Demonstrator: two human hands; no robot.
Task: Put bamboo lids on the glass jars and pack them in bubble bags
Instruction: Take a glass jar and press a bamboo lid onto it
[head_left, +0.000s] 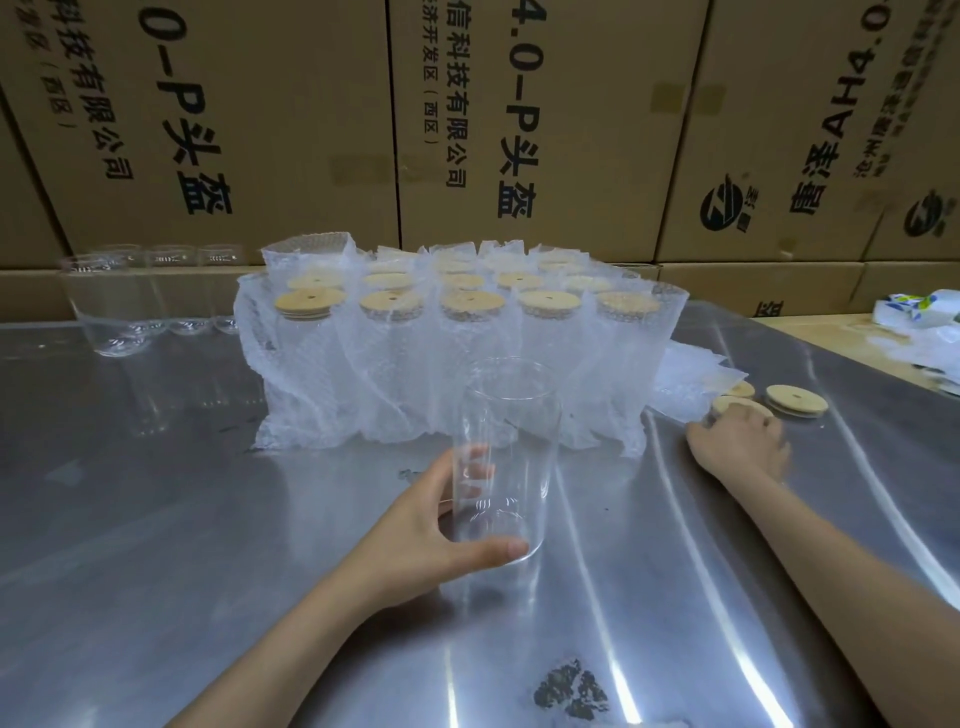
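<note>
A: From the head view, why is the tall clear glass jar (506, 457) held so low?

B: The left hand (436, 525) wraps its lower part, thumb in front and fingers curled behind, probably steadying it upright on the shiny steel tabletop (156, 519) so a lid can go on. Its mouth is uncovered.

A: And the right hand (740, 441)?

B: It rests on a round pale bamboo lid (732, 402), fingers bent over it. Whether it has gripped the lid I cannot tell. Another round bamboo lid with a centre hole (795, 400) lies just beside.

A: The finished ones?

B: Rows of lidded jars in white bubble bags (467, 338) stand behind the jar, likely kept clear of the working spot. Empty glass jars (111, 306) wait far left. Printed cardboard cartons (519, 119) wall the back.
</note>
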